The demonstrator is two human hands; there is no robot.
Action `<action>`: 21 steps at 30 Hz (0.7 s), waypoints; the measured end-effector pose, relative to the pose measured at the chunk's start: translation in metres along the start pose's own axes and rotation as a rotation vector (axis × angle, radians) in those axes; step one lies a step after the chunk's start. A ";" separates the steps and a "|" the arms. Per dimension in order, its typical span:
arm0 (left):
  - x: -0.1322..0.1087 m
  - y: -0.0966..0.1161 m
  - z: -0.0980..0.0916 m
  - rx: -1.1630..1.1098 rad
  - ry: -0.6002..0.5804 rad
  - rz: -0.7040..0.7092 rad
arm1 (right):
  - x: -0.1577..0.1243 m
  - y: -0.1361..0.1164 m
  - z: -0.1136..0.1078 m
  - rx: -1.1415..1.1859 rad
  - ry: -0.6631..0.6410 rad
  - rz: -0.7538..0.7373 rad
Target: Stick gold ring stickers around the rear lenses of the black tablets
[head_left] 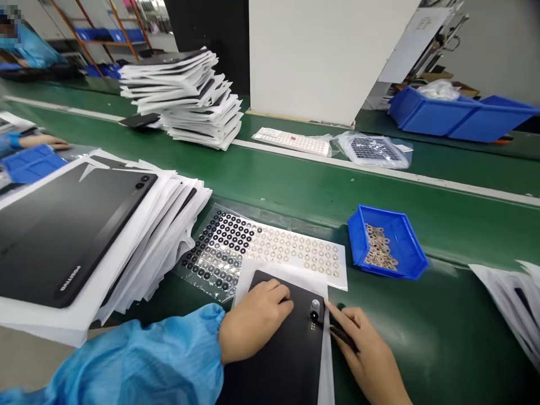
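Observation:
A black tablet back cover (291,349) lies on a white sheet in front of me on the green belt. My left hand (253,320), in a blue sleeve, rests on it with its fingers curled under, pressing it down. My right hand (367,349) sits beside the cover's right edge and grips a thin dark tool (341,336) whose tip points at the camera lens (314,306) on the cover. Just beyond lies a sheet of small lens rings (261,247), dark ones at left and pale ones at right.
A tall pile of black covers in white sleeves (76,236) stands at left, another stack (189,95) farther back. A small blue tray of rings (386,244) sits right of the sheet. Bagged parts (373,149) and blue bins (455,115) lie beyond. Another person's hand (42,142) works at far left.

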State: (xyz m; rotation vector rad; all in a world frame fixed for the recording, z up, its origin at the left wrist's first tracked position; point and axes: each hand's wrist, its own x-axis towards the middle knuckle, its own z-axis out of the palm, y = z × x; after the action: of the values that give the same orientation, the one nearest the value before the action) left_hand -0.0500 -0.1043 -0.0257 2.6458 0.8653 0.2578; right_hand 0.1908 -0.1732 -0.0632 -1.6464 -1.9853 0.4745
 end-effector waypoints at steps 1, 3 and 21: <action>0.011 0.004 -0.001 -0.026 -0.035 -0.025 | -0.003 0.001 0.003 -0.048 0.010 -0.064; 0.032 0.008 0.002 -0.111 -0.079 -0.055 | -0.006 0.003 0.008 -0.135 0.032 -0.149; 0.086 0.018 -0.002 0.082 -0.396 -0.008 | -0.002 0.002 0.010 -0.296 0.208 -0.257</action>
State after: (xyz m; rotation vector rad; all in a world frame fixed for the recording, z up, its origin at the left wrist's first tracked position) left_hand 0.0276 -0.0655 -0.0114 2.6317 0.7640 -0.3020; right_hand 0.1867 -0.1741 -0.0732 -1.5026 -2.1412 -0.0865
